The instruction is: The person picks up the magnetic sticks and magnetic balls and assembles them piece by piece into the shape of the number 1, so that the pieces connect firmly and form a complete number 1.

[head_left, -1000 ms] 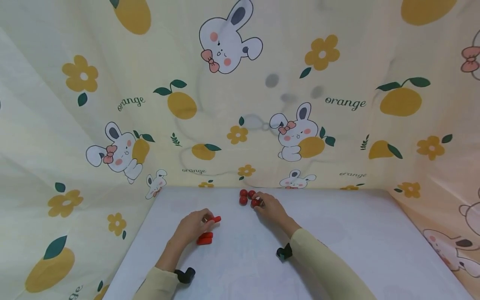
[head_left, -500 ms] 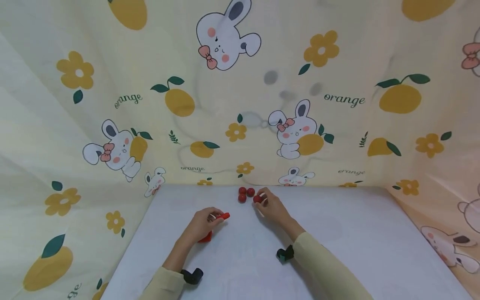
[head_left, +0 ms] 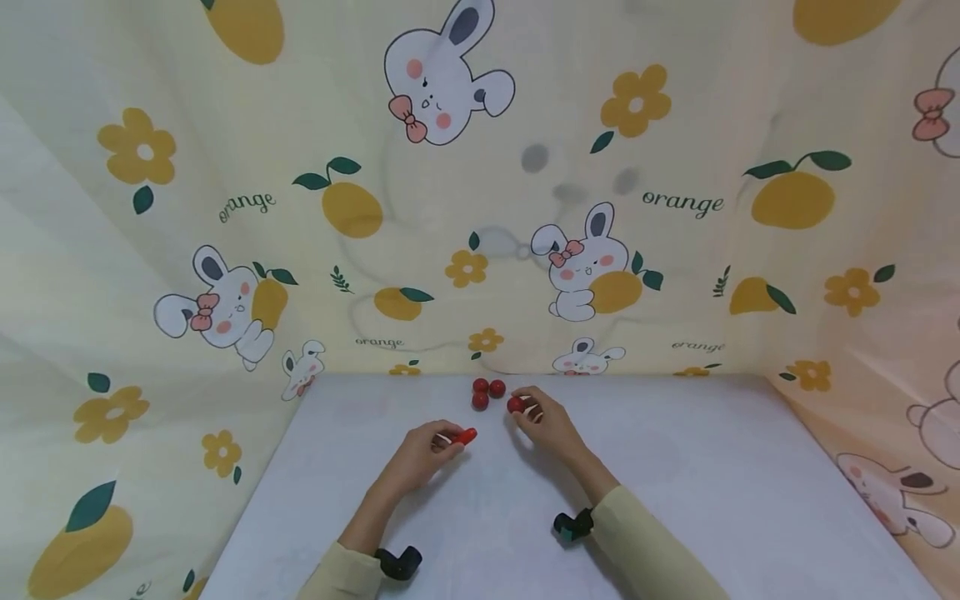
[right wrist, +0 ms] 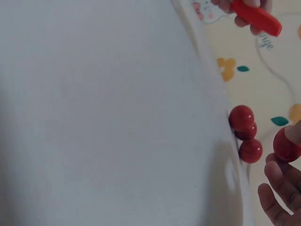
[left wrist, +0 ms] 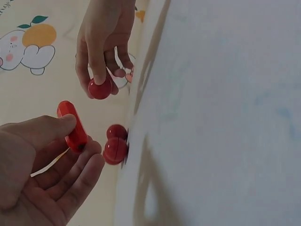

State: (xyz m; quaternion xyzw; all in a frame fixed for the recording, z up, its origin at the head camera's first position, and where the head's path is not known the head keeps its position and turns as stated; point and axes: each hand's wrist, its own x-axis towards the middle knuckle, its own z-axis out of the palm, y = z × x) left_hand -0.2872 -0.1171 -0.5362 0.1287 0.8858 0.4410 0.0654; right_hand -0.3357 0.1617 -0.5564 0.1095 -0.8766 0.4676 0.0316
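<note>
My left hand (head_left: 422, 458) pinches a short red faceted stick (left wrist: 76, 134) between thumb and fingers, holding it above the white tabletop. To its right, my right hand (head_left: 553, 427) grips a small shiny red ball (left wrist: 99, 89) at the fingertips, also raised off the table. Three matching red balls (head_left: 480, 402) sit bunched together near the table's back edge, just left of the right hand. The other red sticks seen earlier are hidden behind my left hand and forearm in the head view.
A white tabletop (head_left: 675, 467) spreads under both hands. Behind it and at the sides hangs a cream curtain (head_left: 450, 200) printed with rabbits, oranges and flowers. Black wrist cameras (head_left: 400, 564) are strapped at the sleeve cuffs.
My left hand has carried the red stick rightward, away from the other sticks. My right hand has drawn its ball slightly away from the three others.
</note>
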